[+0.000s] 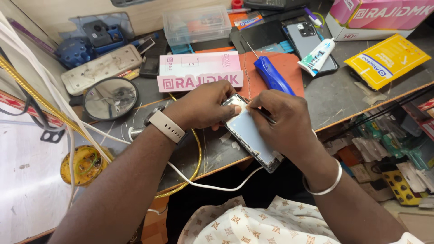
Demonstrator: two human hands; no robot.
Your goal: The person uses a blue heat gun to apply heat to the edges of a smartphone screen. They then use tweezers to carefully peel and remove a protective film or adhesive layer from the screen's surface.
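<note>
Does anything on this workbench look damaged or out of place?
The phone held by the left hand and right hand lies opened, its bare pale inside showing. Small torn scraps lie beside it on the bench.

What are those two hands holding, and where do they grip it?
The left hand grips the phone by its top end; the right hand pinches a thin dark tool against it.

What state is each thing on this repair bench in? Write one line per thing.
Phone: back up, held at the bench edge.
Left hand: gripping the phone's top.
Right hand: pinching a thin tool at the phone's top.
Glue tube: capped, lying down.
Screwdriver: lying unused.
Plastic box: lid shut.
</note>
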